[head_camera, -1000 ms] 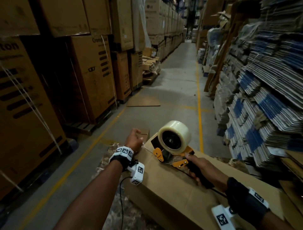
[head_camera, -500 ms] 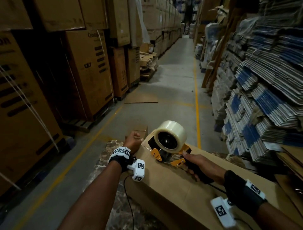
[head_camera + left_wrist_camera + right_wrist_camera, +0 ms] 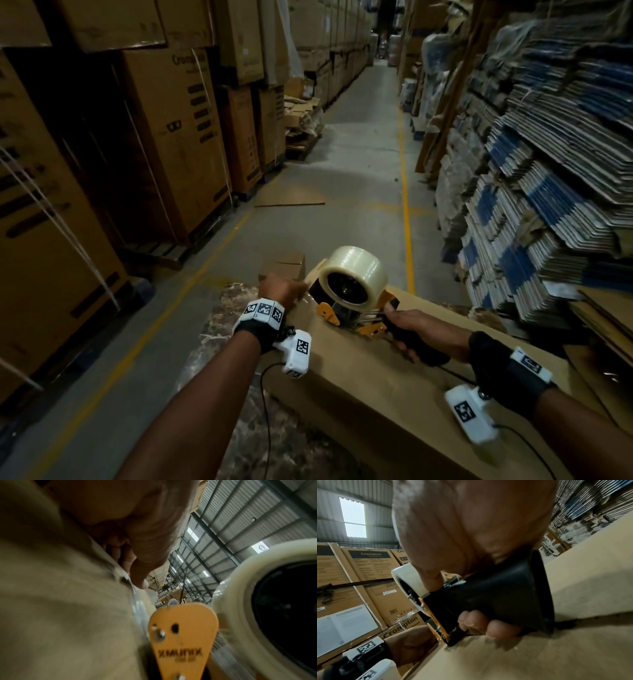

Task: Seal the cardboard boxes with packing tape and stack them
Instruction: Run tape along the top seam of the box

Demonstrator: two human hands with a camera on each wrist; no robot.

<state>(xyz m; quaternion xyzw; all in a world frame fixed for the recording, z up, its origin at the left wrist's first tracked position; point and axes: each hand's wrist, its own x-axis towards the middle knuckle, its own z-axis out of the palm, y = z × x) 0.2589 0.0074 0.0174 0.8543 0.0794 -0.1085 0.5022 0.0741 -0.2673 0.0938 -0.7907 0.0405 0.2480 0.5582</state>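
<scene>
Cardboard box [image 3: 394,404] lies lengthwise under both hands, its far end beneath the left hand [image 3: 279,289], whose fingers [image 3: 137,566] curl down on the free tape end at the box's edge. Right hand [image 3: 416,330] fingers [image 3: 496,627] wrap the tape dispenser [image 3: 352,298] handle. Since a second ago the dispenser has dropped from above the box onto its top just beside the left fingers, so the sealing pull looks ready to start.

left hand [image 3: 279,291]: bare arm, black wrist band, white blocks with black square codes, white camera box, thin black wire | right hand [image 3: 416,330]: black wrist band, white coded tag, white camera box, black wire
</scene>
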